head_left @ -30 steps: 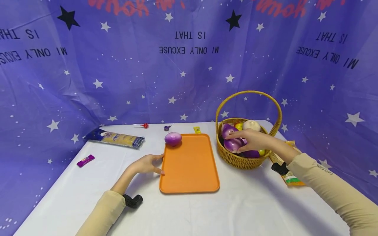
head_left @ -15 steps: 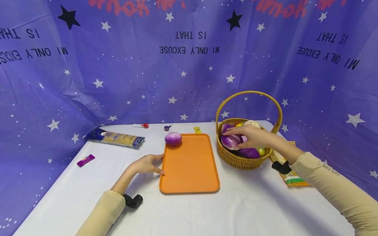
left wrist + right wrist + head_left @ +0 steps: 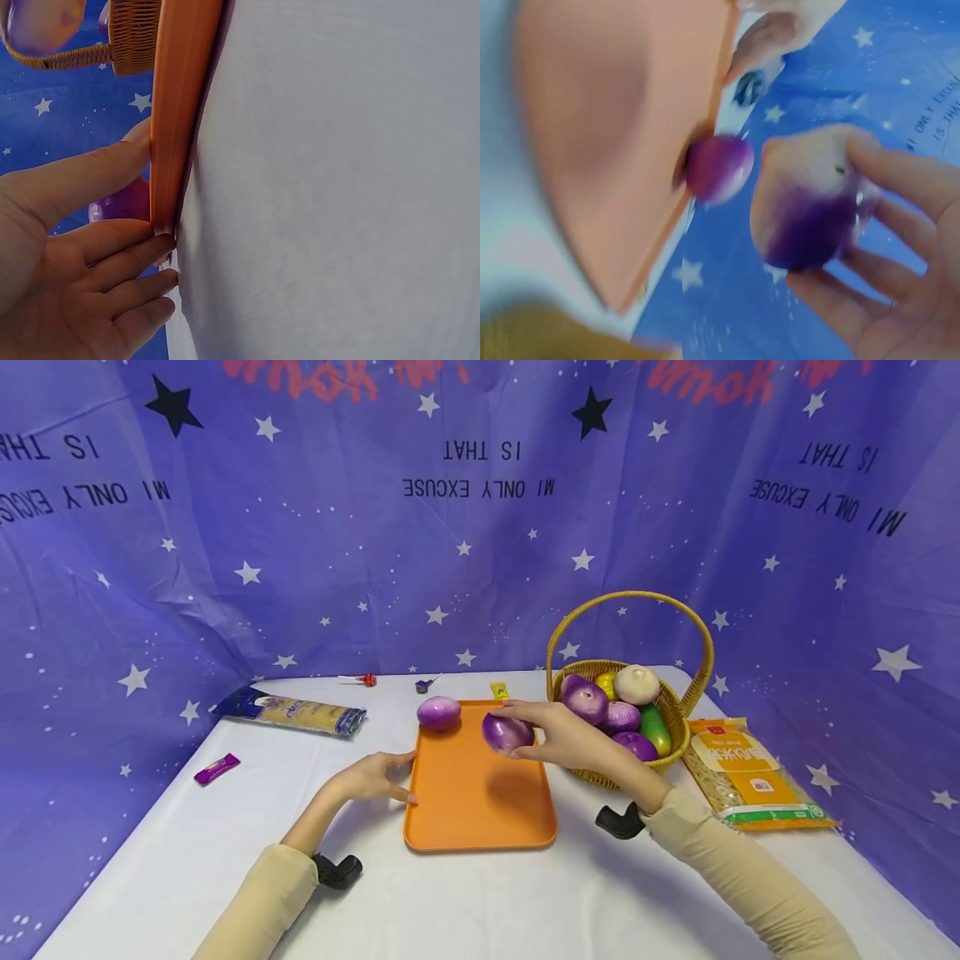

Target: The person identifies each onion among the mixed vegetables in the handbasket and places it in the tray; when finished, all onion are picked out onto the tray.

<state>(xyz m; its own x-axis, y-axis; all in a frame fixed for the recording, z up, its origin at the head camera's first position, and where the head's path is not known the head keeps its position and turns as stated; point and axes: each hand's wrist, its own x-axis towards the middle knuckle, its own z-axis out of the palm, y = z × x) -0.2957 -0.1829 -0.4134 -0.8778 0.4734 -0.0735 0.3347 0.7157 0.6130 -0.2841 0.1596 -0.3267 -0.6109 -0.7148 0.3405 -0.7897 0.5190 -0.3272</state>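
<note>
On my feed, my right grip (image 3: 561,735) held a purple onion (image 3: 503,735) between thumb and fingers, above the orange tray (image 3: 472,814); my left grip (image 3: 367,778), spread, touched the tray's edge.

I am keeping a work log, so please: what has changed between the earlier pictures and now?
The right hand has carried a round purple-white vegetable leftward out of the brown woven basket and now holds it above the rectangular orange tray. The left hand at its left edge and the oval purple vegetable at its far-left corner stayed.
</note>
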